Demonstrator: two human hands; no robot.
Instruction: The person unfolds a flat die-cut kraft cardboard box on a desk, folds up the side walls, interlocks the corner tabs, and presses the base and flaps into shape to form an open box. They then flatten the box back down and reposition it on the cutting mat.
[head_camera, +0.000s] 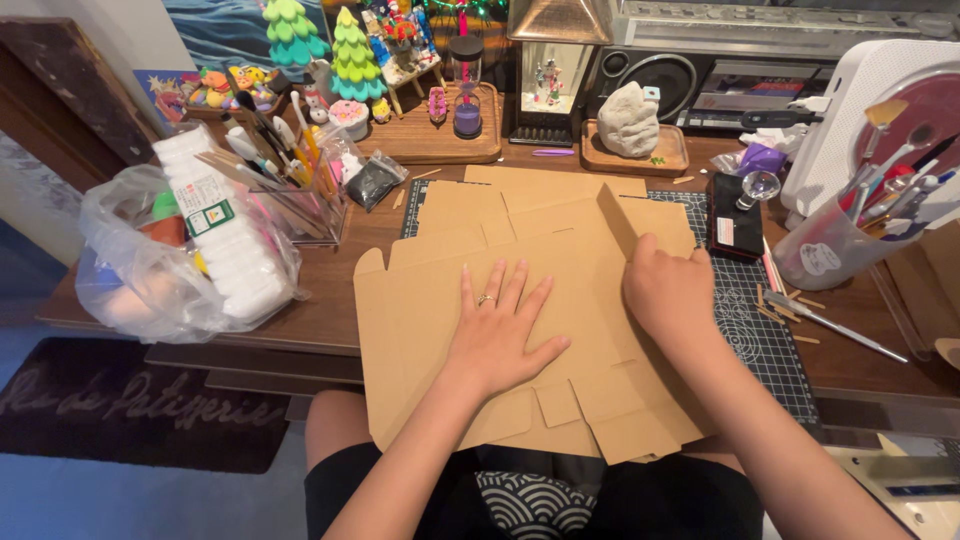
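From the head camera, a flat, die-cut brown cardboard box blank (520, 320) lies across the wooden desk (330, 290) and a dark cutting mat (760, 330), its near edge overhanging toward the person's lap. The left hand (500, 335) rests open on it, palm down, fingers spread, pinning the middle panel. The right hand (668, 290) is curled closed around a side flap just beside the raised fold, bending it upward. The sheet looks light and stiff, yet likely to bend readily along its scored creases; flap edges near the folds seem the best places to take hold. A clear plastic bag (160, 260) sits well apart, left.
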